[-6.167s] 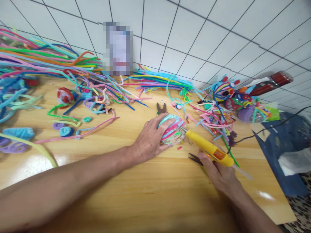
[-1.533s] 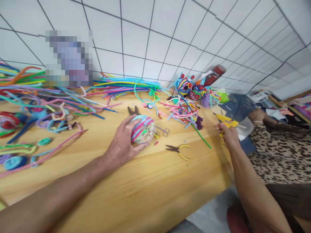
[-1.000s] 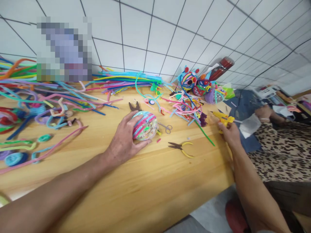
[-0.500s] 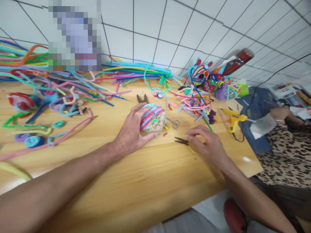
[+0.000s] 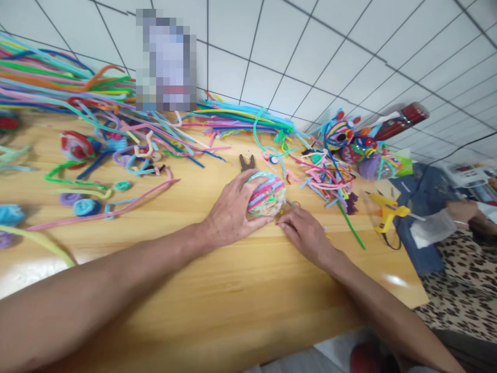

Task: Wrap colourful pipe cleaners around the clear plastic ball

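My left hand (image 5: 236, 207) is wrapped around the left side of a ball (image 5: 267, 196) banded with pink and blue pipe cleaners; its right part looks clear with coloured bits. Just right of it, my right hand (image 5: 305, 230) is closed in a pinch on the tabletop, with the tip of a small pink pipe cleaner piece (image 5: 277, 224) at its fingertips. Scissors (image 5: 295, 204) show only in part behind that hand, and the dark-jawed pliers are mostly hidden beneath it. Beyond the ball, another tool with dark open jaws (image 5: 247, 161) lies on the table.
Loose pipe cleaners (image 5: 248, 122) line the wall, with cut pieces (image 5: 328, 176) heaped at the right. A yellow glue gun (image 5: 388, 211) lies near the right edge of the wooden table (image 5: 217, 305). Decorated balls (image 5: 337, 132) stand behind. Another person's hand (image 5: 462, 211) is at far right.
My right hand has moved left from beside the pliers to the small pink piece and closed on it. My left hand still holds the ball. The whole view has shifted.
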Demonstrator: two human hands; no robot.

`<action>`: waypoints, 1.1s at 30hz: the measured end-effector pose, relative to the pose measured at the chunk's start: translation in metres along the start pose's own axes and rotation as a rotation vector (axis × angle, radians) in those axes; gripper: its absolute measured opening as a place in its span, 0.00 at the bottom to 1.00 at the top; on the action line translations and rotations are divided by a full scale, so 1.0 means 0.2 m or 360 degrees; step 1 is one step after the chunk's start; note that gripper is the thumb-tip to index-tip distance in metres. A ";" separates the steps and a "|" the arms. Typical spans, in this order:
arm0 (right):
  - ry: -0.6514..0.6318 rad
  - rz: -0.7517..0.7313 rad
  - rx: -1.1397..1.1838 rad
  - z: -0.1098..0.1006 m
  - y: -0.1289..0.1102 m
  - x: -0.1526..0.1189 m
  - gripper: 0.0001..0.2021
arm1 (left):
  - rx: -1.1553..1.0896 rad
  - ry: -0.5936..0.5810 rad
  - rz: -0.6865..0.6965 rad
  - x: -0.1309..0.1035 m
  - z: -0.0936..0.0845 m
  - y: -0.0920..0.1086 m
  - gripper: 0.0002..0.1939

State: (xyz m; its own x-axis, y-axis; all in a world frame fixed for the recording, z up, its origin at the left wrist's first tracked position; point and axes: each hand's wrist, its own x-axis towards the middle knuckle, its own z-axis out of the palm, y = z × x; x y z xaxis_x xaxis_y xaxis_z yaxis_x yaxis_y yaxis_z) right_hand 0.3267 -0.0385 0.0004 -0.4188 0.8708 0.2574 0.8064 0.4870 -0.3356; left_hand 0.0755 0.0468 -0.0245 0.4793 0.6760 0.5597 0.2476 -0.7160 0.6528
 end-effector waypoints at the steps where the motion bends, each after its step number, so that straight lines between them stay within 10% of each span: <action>1: 0.0011 -0.0002 0.0021 -0.02 -0.01 0.01 0.07 | -0.0001 -0.0001 -0.0007 0.00 0.00 0.00 0.44; 10: 0.0358 -0.0172 -0.0098 -0.32 -0.07 0.27 0.04 | -0.0036 -0.0030 -0.0015 0.00 0.00 0.00 0.45; 33: 0.0199 -0.0528 -0.0400 -0.29 -0.17 0.44 0.06 | 0.0013 -0.0038 -0.0006 -0.01 0.01 -0.01 0.44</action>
State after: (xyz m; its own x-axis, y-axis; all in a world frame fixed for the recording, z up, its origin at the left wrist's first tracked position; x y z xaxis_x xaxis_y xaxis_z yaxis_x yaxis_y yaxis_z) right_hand 0.2867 0.0185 0.0872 -0.6312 0.6475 0.4271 0.7196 0.6943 0.0110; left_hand 0.0754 0.0461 -0.0286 0.4984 0.6745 0.5447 0.2564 -0.7149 0.6506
